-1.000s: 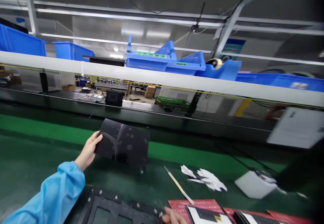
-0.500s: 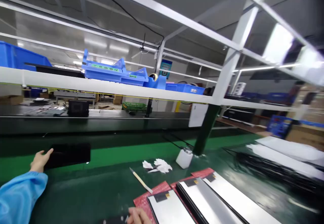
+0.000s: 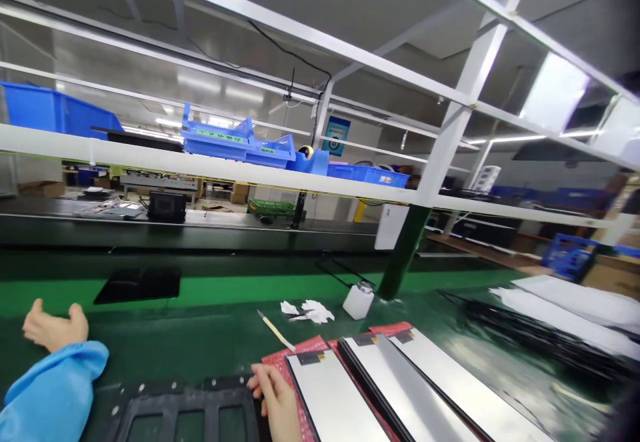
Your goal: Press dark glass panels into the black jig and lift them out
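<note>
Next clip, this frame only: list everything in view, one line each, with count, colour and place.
black panel: one, glossy black, flat on the green belt, left
black frame: one, black, bottom edge, left of centre
white panels: three, white-grey, side by side, bottom centre
red trays: at least two, red, under the white panels
stick: one, pale, beyond the red trays
wipes: small heap, white, mid-bench
bottle: one, white, beside the green post
blue bins: several, blue, upper shelf
left hand: one, open and empty, near the black panel, not touching
right hand: one, fingers resting on the black frame's right edge
</note>
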### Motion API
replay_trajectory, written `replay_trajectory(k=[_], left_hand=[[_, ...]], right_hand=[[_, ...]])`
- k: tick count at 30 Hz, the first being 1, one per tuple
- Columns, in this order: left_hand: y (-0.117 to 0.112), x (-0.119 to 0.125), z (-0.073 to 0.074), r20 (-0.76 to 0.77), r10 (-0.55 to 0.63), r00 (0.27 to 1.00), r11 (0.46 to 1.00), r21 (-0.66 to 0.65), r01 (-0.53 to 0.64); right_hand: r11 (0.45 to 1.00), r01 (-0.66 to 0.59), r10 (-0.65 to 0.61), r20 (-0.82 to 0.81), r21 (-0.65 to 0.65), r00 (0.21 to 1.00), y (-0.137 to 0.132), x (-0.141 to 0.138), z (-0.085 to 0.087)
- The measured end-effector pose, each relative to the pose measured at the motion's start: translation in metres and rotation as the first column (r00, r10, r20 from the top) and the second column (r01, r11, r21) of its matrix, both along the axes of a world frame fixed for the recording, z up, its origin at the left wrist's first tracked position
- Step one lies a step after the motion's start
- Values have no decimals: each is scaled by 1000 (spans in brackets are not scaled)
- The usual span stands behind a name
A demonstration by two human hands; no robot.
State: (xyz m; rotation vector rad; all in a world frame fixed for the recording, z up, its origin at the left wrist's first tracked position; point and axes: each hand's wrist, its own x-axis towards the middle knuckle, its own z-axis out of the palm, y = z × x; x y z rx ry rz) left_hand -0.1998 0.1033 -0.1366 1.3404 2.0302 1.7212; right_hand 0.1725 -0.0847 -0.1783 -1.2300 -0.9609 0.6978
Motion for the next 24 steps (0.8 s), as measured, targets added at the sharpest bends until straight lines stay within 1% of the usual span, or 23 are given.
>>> replay_trajectory(k=[2, 4, 7, 11, 14, 18, 24], left_hand=[[-8, 0, -2, -41, 17, 999, 1000, -20, -18], [-13, 2, -6, -98, 28, 995, 998, -54, -33], [-21, 0, -21, -202, 53, 978, 987, -135, -82], [-33, -9, -49, -386, -28, 922, 970, -232, -68], [-41, -10, -62, -483, -101, 869, 953, -297, -54], [-44, -6, -68, -559, -166, 812, 933, -355, -54], [-39, -4, -74, -621, -197, 758, 918, -389, -80]], right_hand=[[1000, -1, 1, 14, 3, 1000, -2, -2, 3], [1000, 1, -1, 20, 2, 1000, -3, -2, 4], [1000, -2, 2, 16, -12, 1000, -3, -1, 3], [999, -15, 15, 5, -52, 1000, -2, 2, 0], [996, -6, 6, 3, -84, 1000, -1, 2, -2], [995, 4, -5, -8, -95, 1000, -1, 2, -2], [996, 7, -8, -14, -91, 1000, -2, 2, -5]])
